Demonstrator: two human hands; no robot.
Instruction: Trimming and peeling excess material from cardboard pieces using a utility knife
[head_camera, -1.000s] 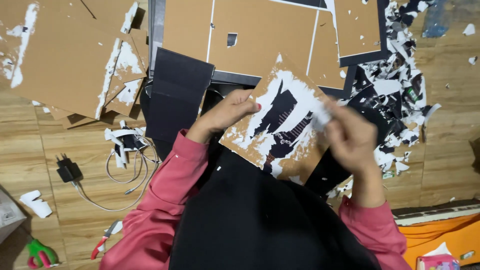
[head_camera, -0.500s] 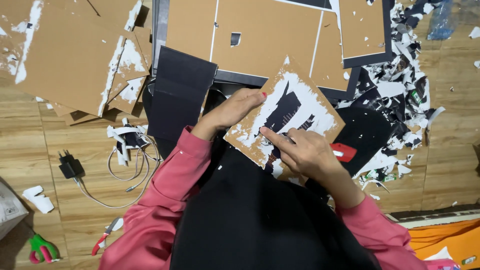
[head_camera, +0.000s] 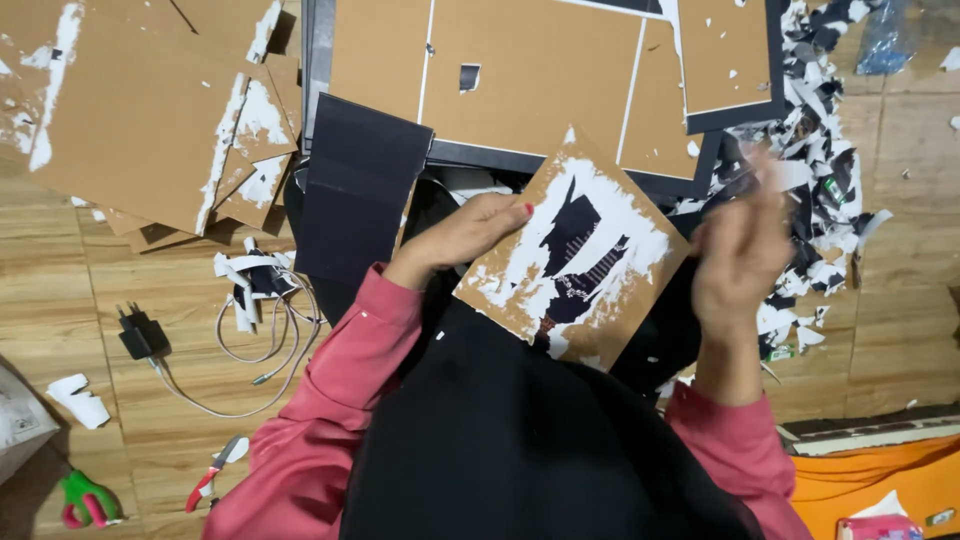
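Since half a second ago the right hand (head_camera: 738, 262) has lifted off the cardboard piece (head_camera: 575, 262) and swung out to the right, where it now hangs blurred above the heap of paper scraps (head_camera: 825, 180); a pale strip seems pinched at its fingertips, but the blur makes it impossible to tell how tight that grip is. The left hand (head_camera: 468, 232) has stayed put, its grip closed on the cardboard's left edge, thumb on top.

From the head view, the cardboard piece is a flat brown rectangle held tilted over the person's lap, its face rough with torn white paper and ragged patches of a black printed layer. Beyond it lie large smooth brown boards (head_camera: 530, 70) edged in black, and a dark folded panel (head_camera: 360, 185). On the wooden plank floor at left sit a stack of peeled cardboard sheets (head_camera: 130, 110), a black charger with a looped white cable (head_camera: 140, 335), and green-handled scissors (head_camera: 85, 498)
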